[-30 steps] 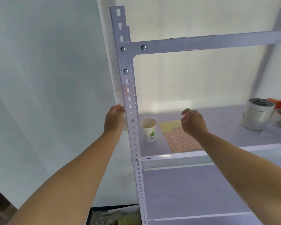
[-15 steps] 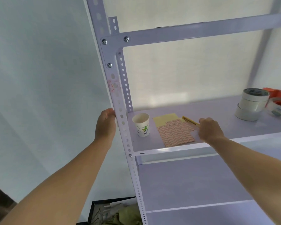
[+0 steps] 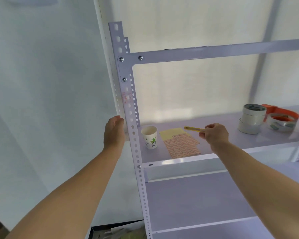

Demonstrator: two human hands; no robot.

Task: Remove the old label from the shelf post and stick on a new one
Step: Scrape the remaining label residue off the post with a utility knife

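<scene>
The white perforated shelf post runs up the middle of the view. Faint pink label residue marks it below the upper bolts. My left hand rests against the post's left side, well under that residue; I cannot tell if it grips the post. My right hand is above the shelf, pinching the end of a thin yellow utility knife that points left. A sheet of pink labels lies on the shelf under the knife, partly over a yellow sheet.
A paper cup stands beside the post on the shelf board. White tape rolls and an orange tape dispenser sit at the right. A dark bin with scraps is on the floor below.
My right hand went from beside the post down to the shelf, took the yellow knife and now holds it raised above the label sheet. My left hand stayed at the post.
</scene>
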